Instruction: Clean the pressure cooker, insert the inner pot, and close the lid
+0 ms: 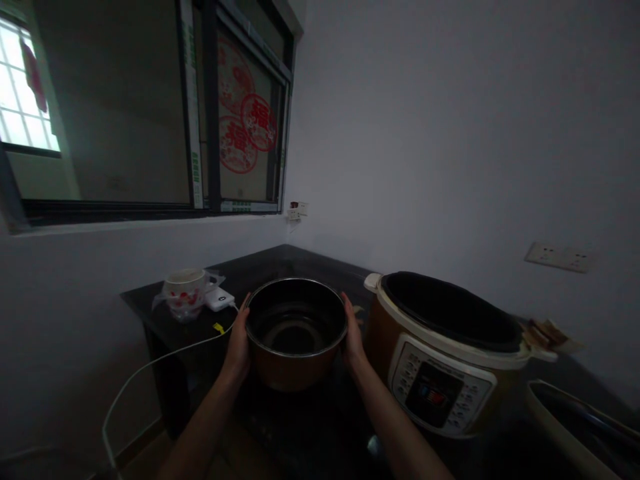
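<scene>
An orange-brown cooking pot (293, 370) with a dark inside and a shiny metal rim is held upright between both hands. My left hand (239, 343) presses against its left side, fingers wrapped back along the wall. On the opposite side my right hand (353, 333) grips the pot in the same way. Nothing is visible inside the pot apart from its dark bottom. Close to my right hand stands a large electric cooker (445, 373) with a cream rim, a button panel and a dark open interior. The fingertips of both hands are partly hidden behind the pot.
A cup wrapped in clear plastic (184, 293) and a white charger-like box (220, 299) with a trailing cable (150, 363) occupy the dark table's (285, 257) left side. A lid-like rimmed object (565, 427) lies at lower right. Wall sockets (559, 257) sit above the cooker.
</scene>
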Available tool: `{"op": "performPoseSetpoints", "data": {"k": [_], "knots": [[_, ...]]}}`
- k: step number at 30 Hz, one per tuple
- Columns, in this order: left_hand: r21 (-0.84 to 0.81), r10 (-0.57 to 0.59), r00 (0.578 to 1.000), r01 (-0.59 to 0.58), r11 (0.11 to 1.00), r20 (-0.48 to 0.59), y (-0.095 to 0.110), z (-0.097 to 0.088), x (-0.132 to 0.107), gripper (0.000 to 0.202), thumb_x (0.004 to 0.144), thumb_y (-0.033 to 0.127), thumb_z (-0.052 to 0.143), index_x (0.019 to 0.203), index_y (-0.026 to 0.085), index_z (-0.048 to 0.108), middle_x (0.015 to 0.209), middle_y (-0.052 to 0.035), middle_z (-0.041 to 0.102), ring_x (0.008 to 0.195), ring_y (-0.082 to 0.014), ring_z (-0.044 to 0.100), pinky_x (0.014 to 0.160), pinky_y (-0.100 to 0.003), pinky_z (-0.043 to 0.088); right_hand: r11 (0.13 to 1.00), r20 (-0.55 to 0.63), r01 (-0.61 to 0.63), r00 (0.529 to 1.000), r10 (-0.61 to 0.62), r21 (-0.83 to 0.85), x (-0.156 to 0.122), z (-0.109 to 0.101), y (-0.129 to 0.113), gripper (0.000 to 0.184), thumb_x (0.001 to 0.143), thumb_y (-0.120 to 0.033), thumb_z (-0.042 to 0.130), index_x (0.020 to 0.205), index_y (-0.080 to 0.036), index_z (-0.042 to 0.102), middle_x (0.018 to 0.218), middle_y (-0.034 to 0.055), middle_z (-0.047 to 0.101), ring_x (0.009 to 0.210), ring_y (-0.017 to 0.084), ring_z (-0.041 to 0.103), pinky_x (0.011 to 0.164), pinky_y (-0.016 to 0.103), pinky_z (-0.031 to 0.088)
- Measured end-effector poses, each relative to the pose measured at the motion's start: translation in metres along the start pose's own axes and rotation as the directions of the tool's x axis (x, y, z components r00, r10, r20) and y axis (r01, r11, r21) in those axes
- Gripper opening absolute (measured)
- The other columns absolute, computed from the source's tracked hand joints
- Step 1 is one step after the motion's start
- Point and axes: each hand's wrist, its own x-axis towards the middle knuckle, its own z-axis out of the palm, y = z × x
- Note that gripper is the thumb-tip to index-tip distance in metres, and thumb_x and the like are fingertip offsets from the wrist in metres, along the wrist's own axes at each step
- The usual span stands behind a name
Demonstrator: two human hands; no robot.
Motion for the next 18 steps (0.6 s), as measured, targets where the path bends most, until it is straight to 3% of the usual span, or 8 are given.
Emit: {"op": "performPoseSetpoints", "data": {"k": [4, 8, 13, 18], "knots": [[-0.087, 0.103, 0.995, -0.103, 0.991, 0.005, 0.034, 0.011, -0.006, 0.037, 0.083, 0.036, 0.051, 0.116, 0.025, 0.064, 0.126, 0.0006, 0.065, 0.128, -0.0246, 0.049, 0.110, -0.038, 0.037, 0.999, 0.045, 0.010, 0.999, -0.012, 0.047, -0.008, 0.018, -0.032, 0.075, 0.079, -0.065, 0.051, 0.142, -0.026, 0.040, 0.143, 0.0036, 0.050, 0.131, 0.022, 0.047, 0.110, 0.039, 0.034], [-0.149, 0.215, 0.975, -0.205, 0.967, 0.055, 0.074, 0.027, -0.016, 0.036, 0.082, 0.035, 0.053, 0.114, 0.024, 0.066, 0.120, 0.0017, 0.068, 0.124, -0.0271, 0.053, 0.106, -0.038, 0.042, 0.993, 0.085, 0.104, 0.990, -0.109, 0.056, -0.013, 0.028, -0.071, 0.068, 0.083, -0.067, 0.046, 0.139, -0.028, 0.045, 0.145, 0.0017, 0.048, 0.136, 0.022, 0.040, 0.113, 0.040, 0.029], [-0.205, 0.257, 0.953, -0.223, 0.953, 0.159, 0.115, 0.056, -0.029, 0.043, 0.081, 0.034, 0.053, 0.122, 0.025, 0.061, 0.116, 0.0017, 0.069, 0.119, -0.0293, 0.056, 0.103, -0.041, 0.045, 0.960, 0.077, 0.264, 0.960, -0.271, 0.095, -0.016, 0.029, -0.120, 0.059, 0.089, -0.063, 0.035, 0.141, -0.035, 0.041, 0.149, -0.0038, 0.042, 0.138, 0.019, 0.035, 0.115, 0.039, 0.025], [-0.211, 0.276, 0.919, -0.221, 0.952, 0.282, 0.140, 0.092, -0.043, 0.051, 0.078, 0.040, 0.054, 0.127, 0.027, 0.057, 0.117, 0.0005, 0.068, 0.123, -0.0318, 0.053, 0.103, -0.044, 0.044, 0.917, 0.017, 0.377, 0.924, -0.382, 0.127, -0.032, 0.023, -0.173, 0.056, 0.092, -0.057, 0.034, 0.144, -0.037, 0.034, 0.150, -0.0058, 0.040, 0.140, 0.018, 0.033, 0.116, 0.041, 0.023]]}}
